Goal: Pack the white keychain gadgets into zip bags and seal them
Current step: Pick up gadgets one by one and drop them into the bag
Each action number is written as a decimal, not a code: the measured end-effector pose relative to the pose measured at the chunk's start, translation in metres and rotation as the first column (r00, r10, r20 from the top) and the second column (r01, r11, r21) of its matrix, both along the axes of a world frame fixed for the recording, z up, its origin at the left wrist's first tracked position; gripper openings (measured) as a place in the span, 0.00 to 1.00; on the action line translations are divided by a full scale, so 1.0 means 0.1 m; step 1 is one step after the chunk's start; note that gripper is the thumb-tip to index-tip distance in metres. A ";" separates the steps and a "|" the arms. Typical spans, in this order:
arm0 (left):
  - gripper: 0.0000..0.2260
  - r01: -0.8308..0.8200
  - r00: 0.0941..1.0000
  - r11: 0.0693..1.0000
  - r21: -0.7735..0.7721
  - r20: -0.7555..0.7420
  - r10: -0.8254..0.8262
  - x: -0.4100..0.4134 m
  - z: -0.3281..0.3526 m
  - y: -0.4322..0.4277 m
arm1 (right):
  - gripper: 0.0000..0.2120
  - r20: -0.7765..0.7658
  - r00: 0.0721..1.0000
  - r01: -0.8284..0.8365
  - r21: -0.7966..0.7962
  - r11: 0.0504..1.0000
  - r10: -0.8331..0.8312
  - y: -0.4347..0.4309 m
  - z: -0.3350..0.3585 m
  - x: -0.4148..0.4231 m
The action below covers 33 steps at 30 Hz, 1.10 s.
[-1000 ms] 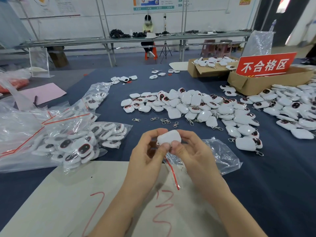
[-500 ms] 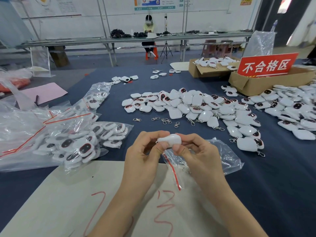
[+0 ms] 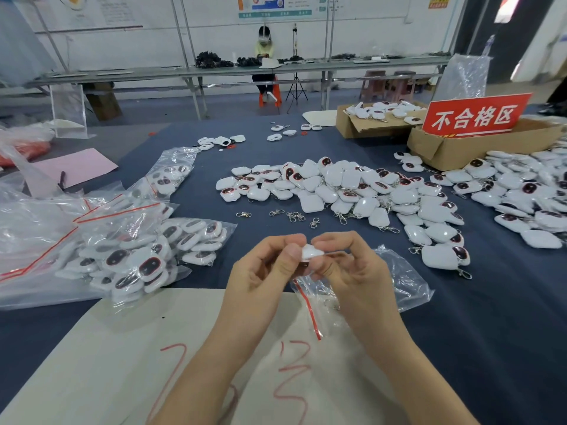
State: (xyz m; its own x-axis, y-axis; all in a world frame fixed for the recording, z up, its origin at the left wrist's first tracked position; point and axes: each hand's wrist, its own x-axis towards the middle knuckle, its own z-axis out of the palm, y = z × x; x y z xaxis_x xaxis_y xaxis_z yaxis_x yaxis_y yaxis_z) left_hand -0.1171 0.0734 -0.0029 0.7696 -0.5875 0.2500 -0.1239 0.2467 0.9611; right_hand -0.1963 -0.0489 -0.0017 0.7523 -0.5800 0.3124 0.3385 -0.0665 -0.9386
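Between both sets of fingertips sits one white keychain gadget (image 3: 310,252), seen edge-on above the table's near middle. My left hand (image 3: 260,276) pinches its left side and my right hand (image 3: 352,273) pinches its right side. A clear zip bag (image 3: 402,280) with a red seal strip hangs under my right hand, which holds its mouth; the bag trails onto the blue cloth to the right. A wide heap of loose white gadgets (image 3: 352,191) lies beyond my hands. Filled zip bags (image 3: 138,256) lie at the left.
Loose metal clasps (image 3: 294,215) lie between my hands and the heap. A white sheet (image 3: 107,363) with red marks covers the near table. Two cardboard boxes (image 3: 454,148) and a red sign (image 3: 475,116) stand at the back right. A person sits at a far bench.
The gadget has been turned between my fingertips from showing its broad white back to edge-on. My hands have stayed in about the same place.
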 end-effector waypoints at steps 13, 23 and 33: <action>0.10 -0.028 0.999 0.999 0.046 0.037 0.027 0.06 0.01 0.02 | 0.06 -0.012 0.999 -0.051 0.072 0.996 0.052 -0.01 -0.03 0.02; 0.17 -0.094 0.989 0.994 0.053 0.117 0.087 0.03 0.02 0.01 | 0.06 -0.147 0.986 0.064 -0.068 0.996 -0.073 -0.03 -0.01 -0.01; 0.12 -0.143 0.972 0.987 0.071 0.200 0.126 0.03 0.05 0.02 | 0.06 -0.084 0.995 0.050 -0.025 0.998 -0.052 0.02 0.06 -0.02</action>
